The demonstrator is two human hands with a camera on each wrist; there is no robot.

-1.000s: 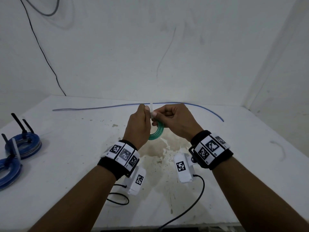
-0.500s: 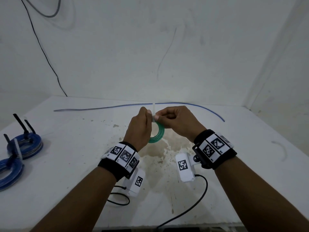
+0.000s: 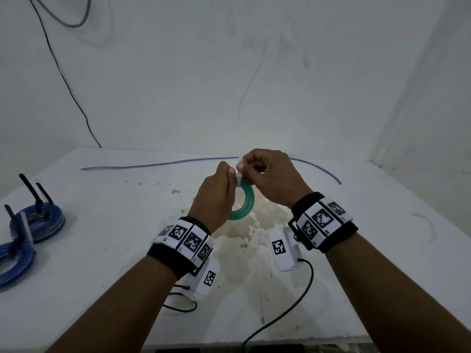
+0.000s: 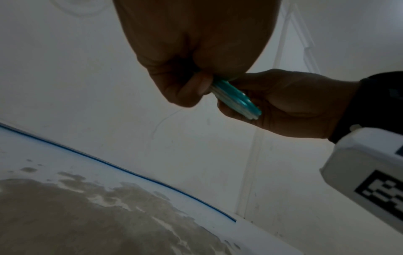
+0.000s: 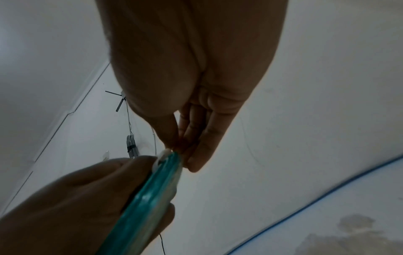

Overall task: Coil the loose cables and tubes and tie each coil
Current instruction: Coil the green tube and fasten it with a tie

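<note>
A small green tube coil (image 3: 245, 203) hangs in the air above the table's middle. My left hand (image 3: 230, 174) grips its top edge, with the thumb against a white tie (image 3: 239, 175) wrapped round the coil. My right hand (image 3: 246, 168) pinches the tie's upper end just above the coil. In the left wrist view the green coil (image 4: 237, 100) runs edge-on between both hands. The right wrist view shows the white tie (image 5: 162, 155) at the top of the green coil (image 5: 148, 198), under my right fingertips (image 5: 196, 162). A long loose blue tube (image 3: 158, 164) lies along the back of the table.
Two tied blue coils (image 3: 38, 222) (image 3: 12, 263) with black tie tails lie at the table's left edge. The white table (image 3: 102, 238) has a brown stain (image 3: 244, 233) under my hands. Walls close the back and right. Black camera leads (image 3: 293, 304) trail by the near edge.
Both hands have lifted the green coil slightly. The white tie's tail, which stuck up above the hands, is now covered by my right hand's fingers.
</note>
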